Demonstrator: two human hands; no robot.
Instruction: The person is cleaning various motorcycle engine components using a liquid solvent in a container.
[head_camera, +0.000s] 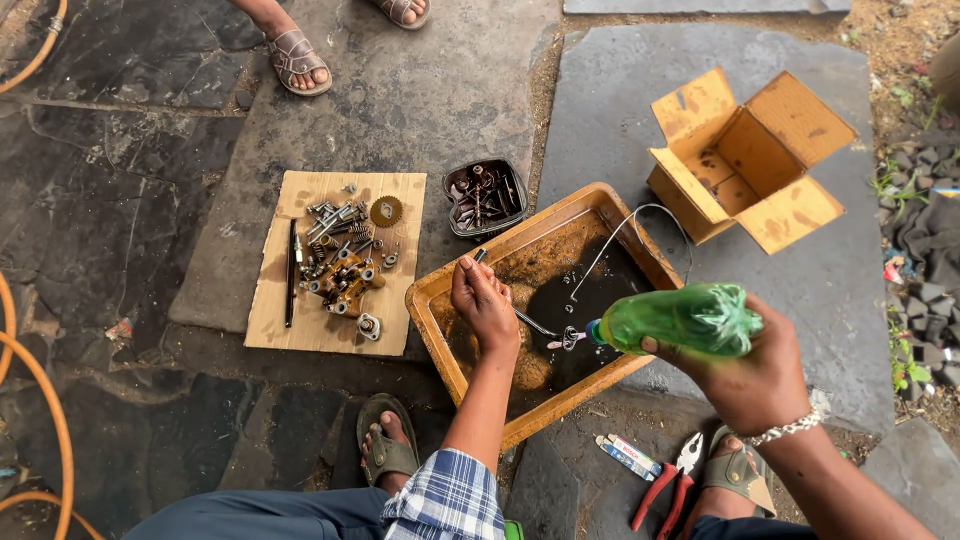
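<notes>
On the stone floor at our left lies a cardboard sheet (300, 320) strewn with metal parts (343, 262). Our left hand (482, 300) pinches a thin rod (532, 323) over the oily wooden tray (428, 300); our right hand (752, 375) grips a green bottle (682, 319), tipped toward the rod. An open carton (745, 160) stands beyond.

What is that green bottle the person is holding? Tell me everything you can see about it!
The green see-through plastic bottle lies almost sideways in the right hand, which grips its crumpled, squashed rear end. Its narrow neck points left and slightly down, over the shallow orange tray of dark, dirty liquid. The neck end looks bluish, and a thin stream or spray seems to leave it onto a small metal part there. The left hand holds a thin metal tool reaching toward that part. How full the bottle is cannot be told.
</notes>
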